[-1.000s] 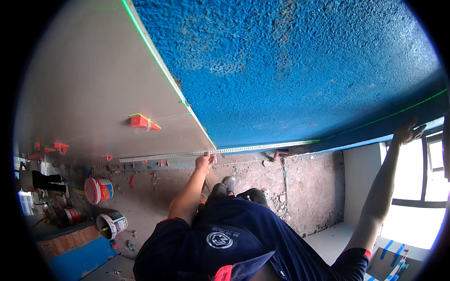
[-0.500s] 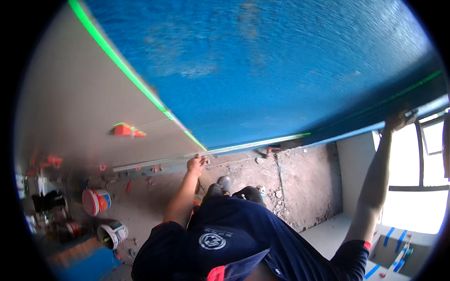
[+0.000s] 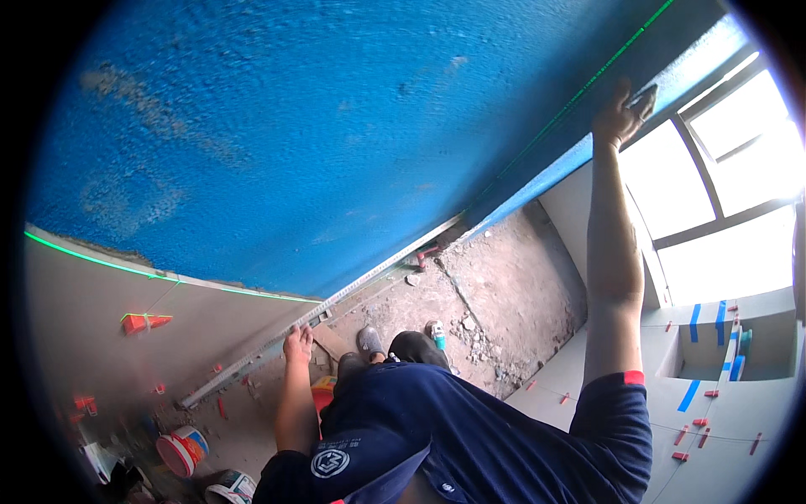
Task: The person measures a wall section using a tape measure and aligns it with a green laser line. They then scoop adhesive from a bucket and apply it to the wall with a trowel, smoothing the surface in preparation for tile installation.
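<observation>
A blue-coated wall (image 3: pixel 277 143) fills the upper view, bordered at lower left by grey tile or panel (image 3: pixel 227 315). A long, pale metal bar (image 3: pixel 369 271) runs slantwise along the wall's lower edge. My left hand (image 3: pixel 298 344) is at this bar, near the corner where blue meets grey, its fingers curled on the bar's edge. My right arm reaches far up to the right. At its end my right hand (image 3: pixel 617 122) is closed round a small dark object (image 3: pixel 645 99) beside the wall's edge by the window; its kind is unclear.
A green laser line (image 3: pixel 579 99) crosses the blue wall. An orange-red wedge-shaped piece (image 3: pixel 145 322) sits on the grey surface. Rubble (image 3: pixel 478 340) litters the floor, and a bucket (image 3: pixel 180 451) stands lower left. At right are a window (image 3: pixel 730 193) and a recessed niche (image 3: pixel 701 353).
My view has turned, bringing more of the window side into sight. My right hand now appears higher and farther left in the picture. My left hand stays at the bar.
</observation>
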Available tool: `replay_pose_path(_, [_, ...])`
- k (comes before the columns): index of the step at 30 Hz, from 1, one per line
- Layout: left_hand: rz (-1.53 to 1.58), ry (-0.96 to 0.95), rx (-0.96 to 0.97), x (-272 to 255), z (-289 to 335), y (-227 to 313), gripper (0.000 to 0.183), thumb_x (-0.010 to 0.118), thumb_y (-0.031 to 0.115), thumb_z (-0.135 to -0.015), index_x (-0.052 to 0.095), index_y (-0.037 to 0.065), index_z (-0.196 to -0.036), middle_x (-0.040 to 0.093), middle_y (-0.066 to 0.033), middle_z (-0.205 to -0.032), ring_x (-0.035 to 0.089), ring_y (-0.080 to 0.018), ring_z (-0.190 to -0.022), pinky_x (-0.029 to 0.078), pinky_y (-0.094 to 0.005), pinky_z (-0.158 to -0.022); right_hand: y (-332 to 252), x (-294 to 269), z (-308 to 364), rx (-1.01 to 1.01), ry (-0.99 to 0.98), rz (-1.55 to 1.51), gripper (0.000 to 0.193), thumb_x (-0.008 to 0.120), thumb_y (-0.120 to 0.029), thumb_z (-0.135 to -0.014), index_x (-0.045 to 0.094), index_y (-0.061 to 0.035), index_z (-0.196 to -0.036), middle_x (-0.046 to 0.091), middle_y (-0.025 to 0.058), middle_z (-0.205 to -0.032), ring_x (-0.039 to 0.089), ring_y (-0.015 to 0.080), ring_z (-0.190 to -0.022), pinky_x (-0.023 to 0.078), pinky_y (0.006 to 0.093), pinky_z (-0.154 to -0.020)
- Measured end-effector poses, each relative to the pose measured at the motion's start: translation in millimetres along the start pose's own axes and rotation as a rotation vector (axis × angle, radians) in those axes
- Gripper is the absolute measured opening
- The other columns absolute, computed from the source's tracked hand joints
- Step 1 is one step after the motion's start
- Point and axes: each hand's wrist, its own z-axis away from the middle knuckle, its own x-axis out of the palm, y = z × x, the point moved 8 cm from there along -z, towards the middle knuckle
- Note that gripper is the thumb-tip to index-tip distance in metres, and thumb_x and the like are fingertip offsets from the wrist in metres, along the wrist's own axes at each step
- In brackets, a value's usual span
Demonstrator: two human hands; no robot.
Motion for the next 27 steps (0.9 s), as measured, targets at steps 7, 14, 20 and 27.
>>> replay_pose_path(7, [-0.105,0.237,-0.078,-104.4,35.0,-65.0,0.033,0.046,0.031,-0.101,0.052,0.011,-0.126,0.064,-0.0016,-0.113,0.06,-0.0154,-0.101,0.047,-0.0286,-0.088,6.3,0.8,-3.2,-0.094,-0.027,-0.046,0.093,0.044,-0.061,-0.093,0.019,0.0097,-0.147,0.02,0.0264,-0.153,0.016,0.037,-0.144,0.019,0.0432,-0.117])
replay_pose_path(14, [-0.052,0.388,-0.041,-129.1,83.3,-105.2,0.028,0.046,0.03,-0.101,0.057,0.01,-0.117,0.064,-0.0036,-0.116,0.062,-0.0153,-0.098,0.051,-0.0276,-0.077,14.2,-2.7,-0.5,-0.128,0.042,-0.218,0.086,0.051,-0.056,-0.092,0.028,0.0079,-0.144,0.025,0.0269,-0.149,0.023,0.0406,-0.14,0.021,0.0438,-0.115])
replay_pose_path(20, [0.041,0.304,0.056,-114.9,102.0,-112.9,0.035,0.045,0.034,-0.101,0.056,0.007,-0.119,0.063,-0.0038,-0.113,0.06,-0.0162,-0.103,0.048,-0.028,-0.088,21.4,9.6,5.0,-0.141,0.01,-0.123,0.072,0.044,-0.04,-0.096,0.021,0.0038,-0.149,0.023,0.0212,-0.154,0.016,0.0359,-0.144,0.015,0.0427,-0.118])
replay_pose_path(27, [-0.008,0.356,0.073,-127.8,90.4,-127.7,0.042,0.041,0.031,-0.102,0.049,0.0,-0.128,0.052,-0.0093,-0.131,0.048,-0.0191,-0.121,0.038,-0.0302,-0.102,28.3,9.0,12.2,-0.083,-0.105,-0.134,0.073,0.042,-0.041,-0.097,0.014,-0.0019,-0.152,0.015,0.02,-0.157,0.012,0.0357,-0.146,0.014,0.0418,-0.119])
